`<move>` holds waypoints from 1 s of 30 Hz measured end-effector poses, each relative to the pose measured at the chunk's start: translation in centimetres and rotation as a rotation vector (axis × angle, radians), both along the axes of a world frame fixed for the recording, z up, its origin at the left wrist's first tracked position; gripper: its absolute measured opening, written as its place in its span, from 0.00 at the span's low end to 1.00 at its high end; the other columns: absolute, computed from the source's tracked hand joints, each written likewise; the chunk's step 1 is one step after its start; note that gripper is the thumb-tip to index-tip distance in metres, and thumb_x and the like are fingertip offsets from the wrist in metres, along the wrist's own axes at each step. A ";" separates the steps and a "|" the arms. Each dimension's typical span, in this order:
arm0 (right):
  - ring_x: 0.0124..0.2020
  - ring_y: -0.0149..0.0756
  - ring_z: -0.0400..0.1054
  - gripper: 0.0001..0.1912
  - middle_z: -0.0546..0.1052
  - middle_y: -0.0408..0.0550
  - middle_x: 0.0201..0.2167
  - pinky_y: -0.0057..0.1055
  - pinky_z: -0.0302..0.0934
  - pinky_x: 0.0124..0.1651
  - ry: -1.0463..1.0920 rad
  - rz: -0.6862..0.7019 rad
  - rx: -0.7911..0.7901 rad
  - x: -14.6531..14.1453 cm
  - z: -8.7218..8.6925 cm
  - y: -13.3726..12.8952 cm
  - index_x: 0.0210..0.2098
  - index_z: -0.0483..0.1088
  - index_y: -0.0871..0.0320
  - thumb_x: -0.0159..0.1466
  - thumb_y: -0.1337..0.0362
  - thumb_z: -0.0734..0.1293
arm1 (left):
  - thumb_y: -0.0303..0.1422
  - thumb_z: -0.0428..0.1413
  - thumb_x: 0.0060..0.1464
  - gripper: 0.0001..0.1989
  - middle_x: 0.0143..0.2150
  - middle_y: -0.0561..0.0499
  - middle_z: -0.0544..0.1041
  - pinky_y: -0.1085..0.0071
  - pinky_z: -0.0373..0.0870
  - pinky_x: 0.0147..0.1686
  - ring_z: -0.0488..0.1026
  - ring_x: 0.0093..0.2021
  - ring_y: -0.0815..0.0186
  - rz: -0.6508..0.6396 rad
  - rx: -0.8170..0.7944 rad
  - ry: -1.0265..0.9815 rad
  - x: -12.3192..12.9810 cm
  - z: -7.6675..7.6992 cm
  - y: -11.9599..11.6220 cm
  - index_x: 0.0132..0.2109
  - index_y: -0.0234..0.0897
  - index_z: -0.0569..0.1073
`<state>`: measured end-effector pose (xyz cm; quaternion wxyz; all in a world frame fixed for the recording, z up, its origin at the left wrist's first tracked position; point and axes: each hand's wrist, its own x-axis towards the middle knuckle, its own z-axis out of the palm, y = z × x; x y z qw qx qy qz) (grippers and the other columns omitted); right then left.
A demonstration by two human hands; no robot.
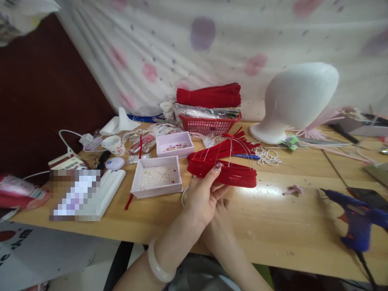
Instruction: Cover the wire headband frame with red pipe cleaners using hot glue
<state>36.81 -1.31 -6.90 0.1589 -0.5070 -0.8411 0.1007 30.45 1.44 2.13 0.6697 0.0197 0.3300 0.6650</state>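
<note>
In my left hand (201, 198) is a round crown frame (224, 173), a thick red fuzzy band topped with thin arched wires. My thumb lies on the outside of the band and the fingers curl beneath it. A white bangle (157, 264) circles that wrist. Behind and below the left hand, my right hand (222, 218) reaches in from the lower right. Its fingers are mostly hidden, so whether they grip anything does not show. Part of a pale ring (183, 197) peeks out left of the hands. Loose red pipe cleaners (239, 145) lie behind the frame.
White boxes of pearl beads (136, 178) and coloured gems (175, 139) stand left of centre. A red basket (209, 125) carries bundled red stems at the back. A white mannequin head (300, 97) and a blue glue gun (354, 216) occupy the right. Paper cup (113, 144) at left.
</note>
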 end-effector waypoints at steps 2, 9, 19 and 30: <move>0.46 0.57 0.68 0.11 0.80 0.59 0.41 0.45 0.56 0.42 -0.089 -0.031 -0.007 1.1 0.9 -0.5 0.44 0.76 0.55 0.63 0.69 0.66 | 0.24 0.68 0.46 0.09 0.32 0.53 0.83 0.77 0.80 0.26 0.80 0.27 0.71 -0.005 0.010 -0.010 0.1 -0.1 -0.1 0.37 0.33 0.79; 0.36 0.50 0.66 0.07 0.76 0.54 0.24 0.38 0.48 0.36 -0.231 -0.037 0.130 3.6 1.8 -0.3 0.30 0.72 0.57 0.64 0.67 0.64 | 0.26 0.69 0.44 0.09 0.30 0.52 0.82 0.77 0.79 0.26 0.79 0.27 0.71 -0.040 0.016 -0.015 0.0 -0.5 0.2 0.35 0.33 0.79; 0.24 0.42 0.71 0.05 0.74 0.49 0.21 0.33 0.56 0.26 -0.264 0.119 0.279 5.8 2.2 0.3 0.29 0.70 0.57 0.56 0.72 0.65 | 0.29 0.72 0.40 0.13 0.31 0.51 0.83 0.77 0.79 0.26 0.79 0.27 0.70 -0.050 0.015 0.015 0.2 -0.5 0.5 0.35 0.33 0.80; 0.36 0.43 0.77 0.12 0.80 0.52 0.34 0.34 0.70 0.39 0.109 -0.118 -0.553 15.7 5.2 -3.3 0.42 0.74 0.56 0.68 0.62 0.60 | 0.33 0.74 0.39 0.18 0.36 0.51 0.84 0.77 0.81 0.30 0.81 0.33 0.68 0.000 0.022 0.111 2.8 -1.2 0.1 0.39 0.34 0.81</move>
